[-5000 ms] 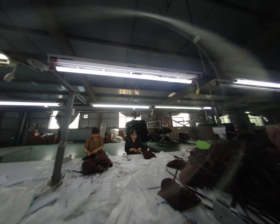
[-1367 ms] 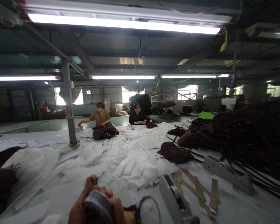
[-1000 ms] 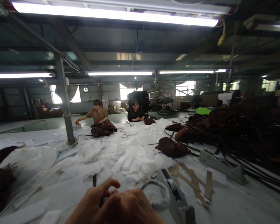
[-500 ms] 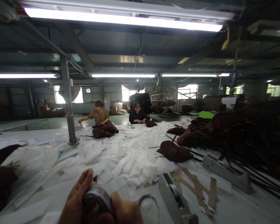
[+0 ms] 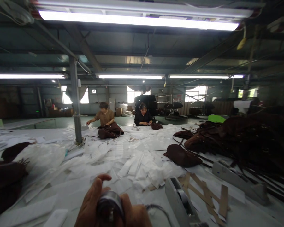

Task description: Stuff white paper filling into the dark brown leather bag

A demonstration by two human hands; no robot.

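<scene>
**Both hands wrapped around a shiny roll, low at the table edge**

The left hand [image 5: 91,205] and the right hand [image 5: 134,216] are pressed together around a small shiny roll [image 5: 109,203], which looks like tape. The left thumb curls over the top. The roll sits between both hands, at the very bottom of the view, so I cannot tell how much work on it is done.

Just right of the hands stands a grey tape holder [image 5: 180,200]. Past it lie brown tape strips [image 5: 203,192] stuck flat. In front is a big heap of white paper pieces [image 5: 132,160]. A brown bag [image 5: 182,156] lies farther off, and a dark pile of bags [image 5: 246,138] fills the right side.

The table [image 5: 68,192] has some bare room on the left of the hands. 2 other people [image 5: 123,116] sit far away across it.
</scene>
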